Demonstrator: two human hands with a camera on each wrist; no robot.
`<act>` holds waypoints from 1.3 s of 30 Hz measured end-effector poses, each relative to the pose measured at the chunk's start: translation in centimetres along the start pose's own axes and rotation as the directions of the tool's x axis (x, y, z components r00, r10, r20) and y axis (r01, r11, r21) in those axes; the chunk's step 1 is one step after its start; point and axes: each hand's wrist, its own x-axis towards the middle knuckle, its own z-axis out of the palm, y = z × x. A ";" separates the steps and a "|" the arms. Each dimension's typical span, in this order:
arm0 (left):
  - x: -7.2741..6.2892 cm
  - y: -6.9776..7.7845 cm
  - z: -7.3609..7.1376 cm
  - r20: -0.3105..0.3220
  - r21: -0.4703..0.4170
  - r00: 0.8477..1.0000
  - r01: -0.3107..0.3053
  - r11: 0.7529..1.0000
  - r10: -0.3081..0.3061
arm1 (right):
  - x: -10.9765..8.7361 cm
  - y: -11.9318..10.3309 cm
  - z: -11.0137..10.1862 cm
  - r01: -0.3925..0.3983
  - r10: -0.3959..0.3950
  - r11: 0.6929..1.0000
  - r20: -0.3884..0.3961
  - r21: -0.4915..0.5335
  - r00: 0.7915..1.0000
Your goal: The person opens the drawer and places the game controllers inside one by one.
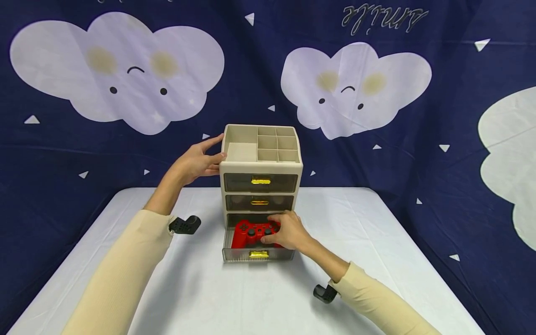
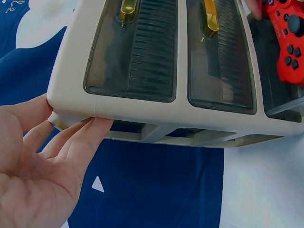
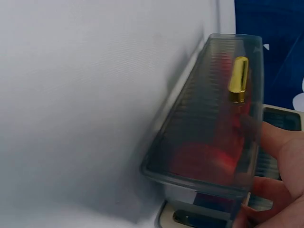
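Observation:
A beige desktop drawer organizer with dark see-through drawers stands on the table. Its bottom drawer is pulled out, and a red game controller lies in it. My right hand reaches into this drawer and grips the controller's right end between thumb and fingers. Seen from the right wrist, the controller shows red and blurred through the drawer front, partly hiding the right hand. With fairly straight fingers, my left hand rests against the organizer's upper left side, the thumb at its top edge.
Two upper drawers with gold handles are closed. The organizer's top has a large tray and several small compartments. A white cloth covers the table. Behind it hangs a dark blue curtain with clouds.

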 end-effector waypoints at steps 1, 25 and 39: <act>0.0 0.0 0.0 0.000 0.000 1.000 0.000 1.000 0.000 | 0.0 -0.1 -0.1 -0.006 0.006 1.000 0.003 0.014 1.000; 0.1 0.1 -0.1 0.002 0.001 1.000 -0.005 1.000 0.005 | -3.4 -2.9 -3.1 -0.192 0.057 0.846 0.274 0.497 0.960; 0.1 -0.1 -0.1 0.000 -0.001 1.000 -0.008 1.000 0.008 | -5.1 -2.1 -2.5 -0.291 0.049 0.827 0.454 0.482 0.890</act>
